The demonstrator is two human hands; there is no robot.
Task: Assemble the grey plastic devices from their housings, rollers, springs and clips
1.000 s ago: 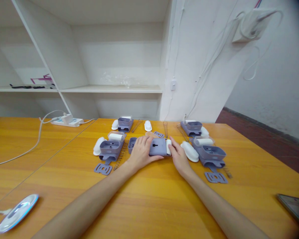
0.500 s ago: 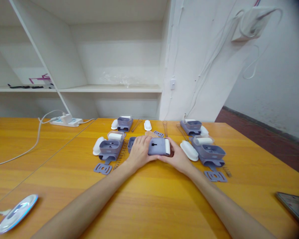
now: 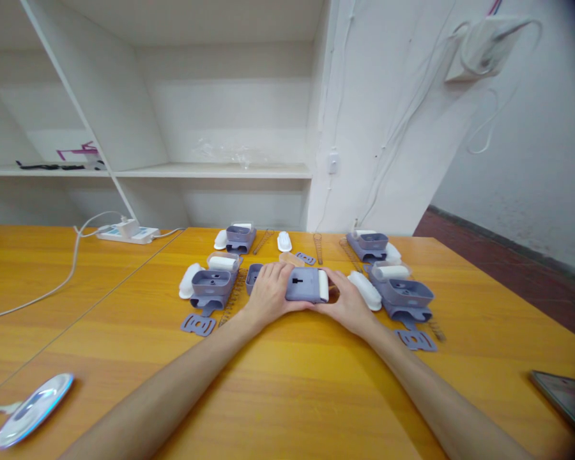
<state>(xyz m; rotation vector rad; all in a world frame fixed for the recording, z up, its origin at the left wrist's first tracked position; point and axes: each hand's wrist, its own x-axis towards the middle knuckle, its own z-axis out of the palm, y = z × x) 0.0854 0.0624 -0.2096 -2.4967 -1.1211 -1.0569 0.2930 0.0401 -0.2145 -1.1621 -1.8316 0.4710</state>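
Observation:
A grey-purple plastic housing [image 3: 303, 285] with a dark slot on its upper face and a white roller [image 3: 322, 285] at its right end is held near the middle of the table. My left hand [image 3: 271, 291] is wrapped over its left part, fingers on top and thumb along the near edge. At the roller end, my right hand [image 3: 344, 297] grips with thumb and fingers curved around it. Left of my left hand, part of another grey-purple piece [image 3: 253, 276] shows. Beyond lie a clear cover [image 3: 291, 259] and a slotted flat plate [image 3: 305, 258].
Similar grey-purple assemblies [image 3: 211, 285] stand on both sides, with white oval parts [image 3: 364, 291], wire springs [image 3: 318, 248] and slotted plates [image 3: 416, 340]. A glowing disc [image 3: 34, 410] is front left, a phone [image 3: 566, 397] front right, a power strip [image 3: 128, 234] back left.
My right hand has shifted very slightly right, its fingers a little looser about the roller end. The housing and my left hand are almost unmoved.

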